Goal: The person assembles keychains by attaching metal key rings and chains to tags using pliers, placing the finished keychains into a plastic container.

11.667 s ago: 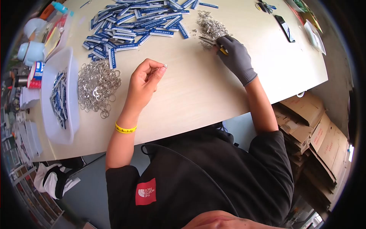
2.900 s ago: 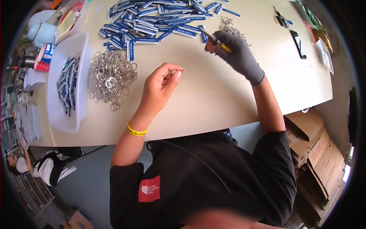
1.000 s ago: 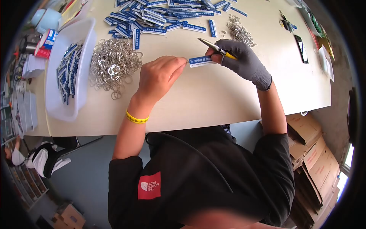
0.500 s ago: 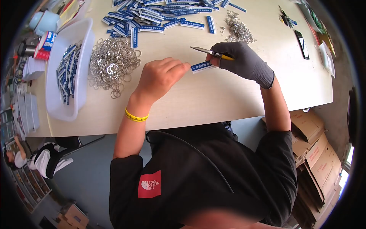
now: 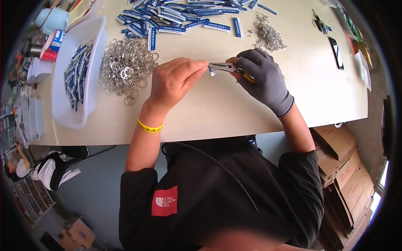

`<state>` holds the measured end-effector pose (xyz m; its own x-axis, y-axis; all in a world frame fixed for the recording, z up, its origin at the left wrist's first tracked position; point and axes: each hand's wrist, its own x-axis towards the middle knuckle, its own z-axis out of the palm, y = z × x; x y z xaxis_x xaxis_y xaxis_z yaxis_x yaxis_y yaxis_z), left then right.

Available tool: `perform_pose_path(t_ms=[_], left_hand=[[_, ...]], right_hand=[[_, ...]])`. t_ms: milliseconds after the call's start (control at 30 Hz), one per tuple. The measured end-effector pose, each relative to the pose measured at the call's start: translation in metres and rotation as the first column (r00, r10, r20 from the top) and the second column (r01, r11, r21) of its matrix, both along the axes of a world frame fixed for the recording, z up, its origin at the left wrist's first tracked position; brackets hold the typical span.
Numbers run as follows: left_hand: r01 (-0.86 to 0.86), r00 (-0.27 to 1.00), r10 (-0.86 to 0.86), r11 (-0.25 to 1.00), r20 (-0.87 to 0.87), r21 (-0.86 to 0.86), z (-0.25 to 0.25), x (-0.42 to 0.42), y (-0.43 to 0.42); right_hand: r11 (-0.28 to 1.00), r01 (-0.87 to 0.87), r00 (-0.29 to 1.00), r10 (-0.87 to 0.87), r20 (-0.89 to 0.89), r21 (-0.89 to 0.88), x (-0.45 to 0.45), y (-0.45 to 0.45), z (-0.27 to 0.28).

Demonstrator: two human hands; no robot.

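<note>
My left hand [image 5: 172, 81], bare and with a yellow wristband [image 5: 150, 126], is closed in a pinch. At its fingertips a small part of a blue-and-white printed tag [image 5: 213, 72] shows; the rest is hidden. My right hand [image 5: 263, 75], in a grey glove, grips pliers [image 5: 222, 67] with yellow handles. The pliers point left, their jaws slightly apart, with the tips at my left fingertips and just above the tag. Whether the jaws touch a small metal part there is too small to tell.
Left of my hands lie a heap of metal split rings [image 5: 127, 69] and a white bin [image 5: 95, 79] with tags inside. Beyond are a pile of loose tags [image 5: 171, 29] and small metal fittings [image 5: 269, 35]. A phone [image 5: 336, 53] and a black tool [image 5: 320, 25] lie right. Another person sits far left.
The pliers have swung down, and their jaws now reach my left fingertips. The tag, earlier stretched between both hands, is now mostly hidden. My right hand has turned and come closer.
</note>
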<state>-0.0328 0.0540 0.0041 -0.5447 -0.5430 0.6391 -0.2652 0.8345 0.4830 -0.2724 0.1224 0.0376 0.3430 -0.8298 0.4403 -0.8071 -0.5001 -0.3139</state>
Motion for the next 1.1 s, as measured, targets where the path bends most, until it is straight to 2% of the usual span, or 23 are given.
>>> perform_pose_path(t_ms=[133, 233, 333, 533, 833, 1100], left_hand=[[0.018, 0.998, -0.018, 1.0, -0.055, 0.017, -0.004, -0.004, -0.001], [0.017, 0.999, -0.014, 0.997, -0.038, 0.076, 0.012, -0.003, 0.008], [-0.022, 0.997, 0.022, 1.0, -0.074, -0.01, 0.0, -0.007, 0.008], [-0.134, 0.991, 0.128, 0.977, -0.044, -0.166, -0.006, -0.007, 0.006], [-0.098, 0.995, 0.104, 0.918, -0.005, -0.384, -0.003, -0.004, 0.004], [-0.102, 0.994, 0.106, 0.913, -0.012, -0.395, -0.002, -0.005, 0.007]], right_hand=[[0.999, 0.018, 0.998, -0.019, -0.054, -0.027, -0.001, 0.002, -0.002], [0.999, 0.032, 0.999, -0.032, -0.006, -0.015, 0.001, 0.004, -0.005], [0.998, 0.061, 0.998, -0.062, 0.02, 0.021, 0.006, 0.008, -0.006], [0.992, 0.124, 0.992, -0.124, -0.009, -0.021, 0.013, 0.012, -0.006], [0.994, 0.105, 0.994, -0.105, -0.01, -0.023, 0.017, 0.013, 0.0], [0.994, 0.109, 0.993, -0.109, -0.04, 0.004, 0.015, 0.015, 0.003]])
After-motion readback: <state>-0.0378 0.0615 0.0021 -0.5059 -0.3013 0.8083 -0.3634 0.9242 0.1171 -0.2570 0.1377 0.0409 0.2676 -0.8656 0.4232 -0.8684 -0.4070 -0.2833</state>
